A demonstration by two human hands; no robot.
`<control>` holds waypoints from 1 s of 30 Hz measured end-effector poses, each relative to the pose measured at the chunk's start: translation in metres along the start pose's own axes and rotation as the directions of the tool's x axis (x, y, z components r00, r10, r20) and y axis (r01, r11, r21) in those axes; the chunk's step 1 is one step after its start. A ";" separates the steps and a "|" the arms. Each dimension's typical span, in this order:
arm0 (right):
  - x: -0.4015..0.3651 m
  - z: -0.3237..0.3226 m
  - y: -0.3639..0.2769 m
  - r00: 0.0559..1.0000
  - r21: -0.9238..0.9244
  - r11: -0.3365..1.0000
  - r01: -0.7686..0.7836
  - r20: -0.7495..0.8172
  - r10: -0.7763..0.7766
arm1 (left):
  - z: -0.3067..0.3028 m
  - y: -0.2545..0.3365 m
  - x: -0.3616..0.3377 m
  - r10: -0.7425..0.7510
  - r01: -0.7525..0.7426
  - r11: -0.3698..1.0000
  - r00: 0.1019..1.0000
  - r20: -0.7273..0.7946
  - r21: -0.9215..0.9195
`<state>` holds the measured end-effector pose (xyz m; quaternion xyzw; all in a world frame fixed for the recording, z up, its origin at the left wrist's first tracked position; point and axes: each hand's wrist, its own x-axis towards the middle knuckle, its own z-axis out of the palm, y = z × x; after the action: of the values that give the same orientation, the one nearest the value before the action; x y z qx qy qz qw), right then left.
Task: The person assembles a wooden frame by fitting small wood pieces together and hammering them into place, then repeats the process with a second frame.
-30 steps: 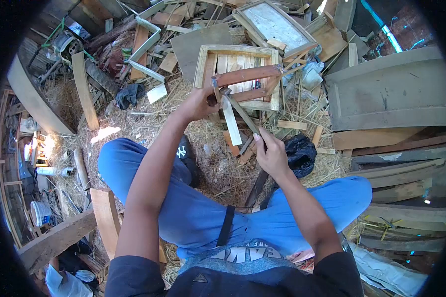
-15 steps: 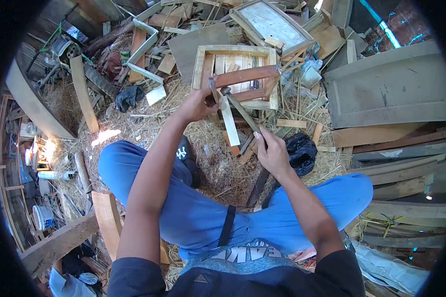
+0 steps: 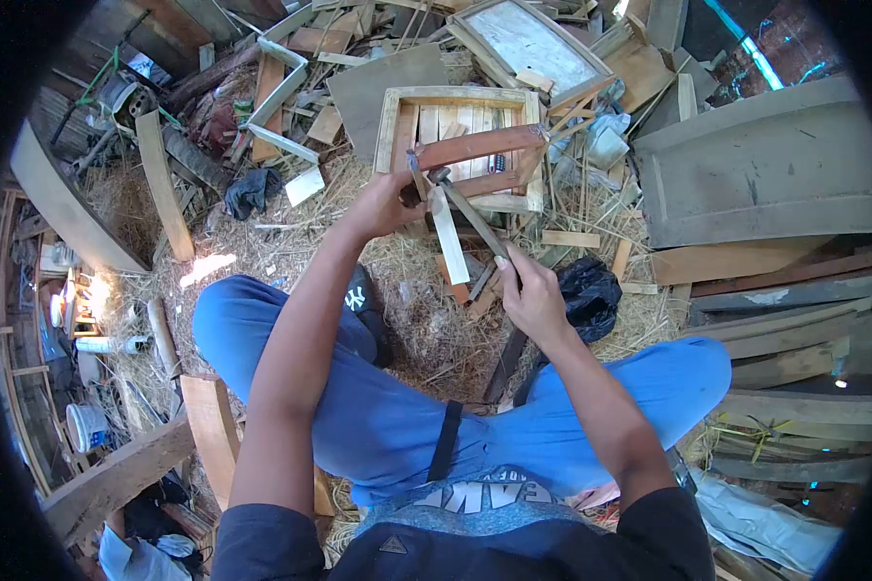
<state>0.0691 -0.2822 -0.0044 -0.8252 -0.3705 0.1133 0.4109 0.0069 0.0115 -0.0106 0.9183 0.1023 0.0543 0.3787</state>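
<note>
My right hand (image 3: 533,298) is wrapped round the wooden handle of a hammer (image 3: 475,218). The hammer's head rests close to the near left corner of a small reddish-brown wooden frame (image 3: 480,147). At that corner my left hand (image 3: 386,205) grips the frame, its fingers curled and partly hidden behind the short end piece. Just below the hammer head, a pale wooden strip (image 3: 451,242) slants down towards the ground. Under the held frame lies a larger shallow wooden box (image 3: 392,126) with a slatted bottom and a small dark object inside.
A black plastic bag (image 3: 589,298) lies right of my right hand. Wood offcuts (image 3: 570,238) and straw cover the ground. A large grey panel (image 3: 746,174) and stacked boards (image 3: 794,339) stand on the right. Curved planks (image 3: 165,184) lean at the left.
The hammer head has shifted very slightly up and left by the frame's corner. Both hands keep their hold and barely move.
</note>
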 end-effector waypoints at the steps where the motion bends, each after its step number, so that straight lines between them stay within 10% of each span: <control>1: 0.001 -0.002 -0.004 1.000 -0.021 1.000 -0.016 0.024 0.017 | -0.002 0.004 0.000 -0.049 0.049 0.999 0.998 0.032 -0.003; 30: 0.013 0.059 0.020 0.941 0.446 0.829 -0.338 0.170 0.292 | -0.002 0.001 -0.002 0.021 -0.020 0.997 1.000 0.023 -0.069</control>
<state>0.0598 -0.2454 -0.0560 -0.7446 -0.2097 0.3046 0.5557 0.0045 0.0122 -0.0086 0.9063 0.0865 0.0507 0.4105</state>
